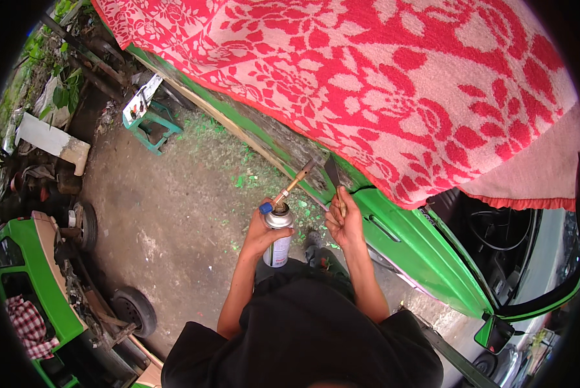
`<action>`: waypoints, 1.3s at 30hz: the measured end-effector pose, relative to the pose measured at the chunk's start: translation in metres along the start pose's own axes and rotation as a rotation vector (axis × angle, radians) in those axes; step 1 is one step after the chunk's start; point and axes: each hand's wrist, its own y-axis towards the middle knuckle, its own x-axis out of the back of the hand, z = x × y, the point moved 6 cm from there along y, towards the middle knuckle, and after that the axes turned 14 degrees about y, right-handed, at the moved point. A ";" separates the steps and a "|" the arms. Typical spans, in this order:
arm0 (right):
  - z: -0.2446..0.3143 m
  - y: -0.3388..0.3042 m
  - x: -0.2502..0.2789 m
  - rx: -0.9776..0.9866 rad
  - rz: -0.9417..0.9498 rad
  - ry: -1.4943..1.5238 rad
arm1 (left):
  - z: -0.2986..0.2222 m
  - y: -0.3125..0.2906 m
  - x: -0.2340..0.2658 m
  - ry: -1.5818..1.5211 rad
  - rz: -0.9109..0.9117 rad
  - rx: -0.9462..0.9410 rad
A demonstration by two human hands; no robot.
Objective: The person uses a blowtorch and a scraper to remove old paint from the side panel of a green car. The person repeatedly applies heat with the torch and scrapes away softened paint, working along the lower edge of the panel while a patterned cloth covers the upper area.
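Beside the car (425,258), left hand (257,235) clasps a torch (278,221), right hand (346,221) grips a scraper (331,172).

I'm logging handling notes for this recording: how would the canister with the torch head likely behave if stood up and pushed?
The canister would probably feel stiff, given its metal-looking shoulder. It may tip, since the torch head juts out well past its slim body. Laid on its side, the rounded wall could roll.

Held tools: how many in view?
2: the torch in the left hand, and the scraper in the right hand, its blade near the towel's edge.
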 end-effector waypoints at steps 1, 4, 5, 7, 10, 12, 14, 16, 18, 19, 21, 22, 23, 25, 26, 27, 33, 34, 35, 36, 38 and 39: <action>0.001 0.001 -0.004 0.011 0.046 0.009 | 0.001 -0.001 0.002 -0.007 0.003 0.032; 0.000 -0.001 -0.006 -0.025 0.090 0.009 | 0.002 -0.008 0.006 -0.034 -0.012 0.080; 0.001 -0.001 -0.001 -0.015 0.004 0.010 | 0.003 -0.011 0.009 -0.041 -0.018 0.116; 0.002 -0.003 0.009 -0.022 -0.136 -0.003 | 0.003 -0.015 0.017 -0.035 -0.028 0.144; 0.003 -0.003 0.000 0.001 0.012 -0.049 | 0.003 -0.019 0.021 -0.029 -0.035 0.131; 0.002 -0.004 -0.007 0.004 0.100 -0.059 | 0.005 -0.020 0.020 -0.027 -0.008 0.137; 0.000 -0.005 -0.001 -0.013 -0.065 -0.031 | 0.007 -0.021 0.018 -0.007 0.000 0.146; 0.000 -0.006 0.001 -0.034 -0.157 -0.010 | 0.004 -0.015 0.016 -0.007 0.005 0.078; 0.002 -0.003 -0.011 0.016 -0.017 -0.062 | 0.003 -0.012 0.015 -0.031 0.008 0.061; 0.003 -0.001 -0.017 0.042 0.052 -0.091 | 0.003 -0.013 0.013 -0.040 0.013 0.065; -0.001 -0.001 -0.013 0.010 -0.006 -0.062 | 0.003 -0.013 0.011 -0.087 0.028 0.081; -0.003 -0.002 -0.008 0.003 -0.080 -0.044 | 0.003 -0.016 0.011 -0.084 0.031 0.084; -0.006 -0.001 -0.003 -0.019 -0.154 -0.023 | 0.001 -0.015 0.013 -0.075 0.033 0.075; -0.004 -0.001 -0.007 0.024 -0.061 -0.041 | 0.000 -0.016 0.018 -0.053 0.018 0.061; -0.004 -0.001 -0.007 0.044 -0.032 -0.053 | 0.000 -0.018 0.018 -0.043 0.007 0.043; -0.001 -0.002 -0.010 0.086 0.029 -0.065 | 0.005 -0.020 0.017 -0.072 0.023 0.102; -0.003 0.000 -0.008 0.021 -0.062 -0.050 | 0.006 -0.015 0.017 -0.079 0.052 0.075; -0.005 0.007 -0.013 0.020 -0.053 -0.055 | 0.006 -0.015 0.017 -0.156 0.073 0.090; -0.006 0.013 -0.013 0.049 -0.109 -0.061 | 0.007 -0.016 0.018 -0.144 0.082 0.120; -0.014 0.024 -0.024 0.053 -0.021 -0.073 | 0.007 -0.014 0.021 -0.142 0.102 0.144; -0.028 0.025 -0.024 0.058 -0.069 -0.001 | 0.004 -0.011 0.031 -0.087 0.143 0.136; -0.035 0.025 -0.030 0.047 0.017 0.023 | 0.001 -0.009 0.036 -0.041 0.165 0.099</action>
